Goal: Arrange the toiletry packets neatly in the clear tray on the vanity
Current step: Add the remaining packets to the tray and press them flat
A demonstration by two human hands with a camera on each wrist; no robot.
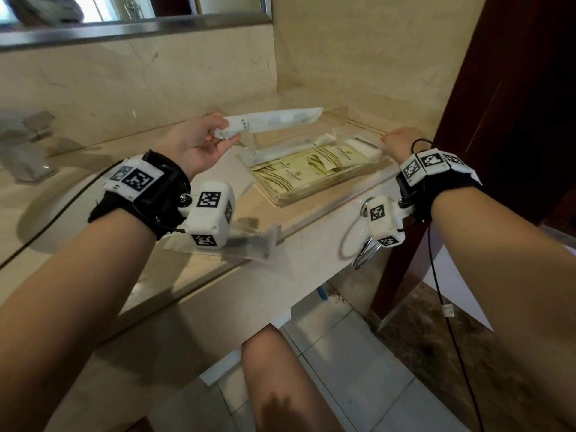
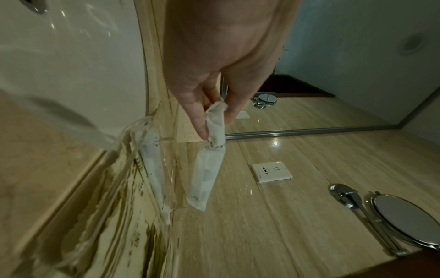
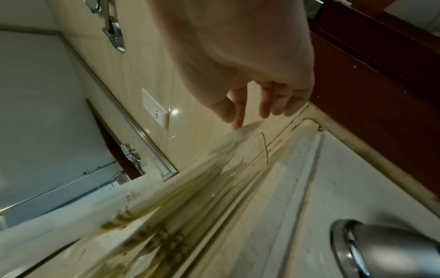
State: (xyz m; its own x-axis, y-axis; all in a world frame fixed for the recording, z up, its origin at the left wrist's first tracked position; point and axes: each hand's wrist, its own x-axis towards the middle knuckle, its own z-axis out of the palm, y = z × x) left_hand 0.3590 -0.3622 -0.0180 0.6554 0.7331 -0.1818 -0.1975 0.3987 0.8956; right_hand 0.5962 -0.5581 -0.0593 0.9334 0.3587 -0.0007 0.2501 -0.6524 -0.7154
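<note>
The clear tray (image 1: 314,198) stands on the vanity toward the back right corner. Yellow-green packets (image 1: 296,173) lie flat in it, with a long white packet (image 1: 299,145) along its far side. My left hand (image 1: 226,134) pinches the left end of another long white packet (image 1: 274,120) and holds it level above the tray's far left edge. In the left wrist view that held packet (image 2: 207,169) hangs beside the tray's wall (image 2: 133,143). My right hand (image 1: 388,141) is at the tray's right end, its fingers (image 3: 238,120) relaxed, one fingertip touching the rim (image 3: 250,127).
A clear packet (image 1: 249,241) with something dark inside lies near the counter's front edge, partly behind my left wrist camera. The sink basin (image 1: 40,219) and faucet (image 1: 28,148) are at the left. A dark wooden door frame (image 1: 498,88) borders the right. A round mirror (image 2: 404,222) hangs on the wall.
</note>
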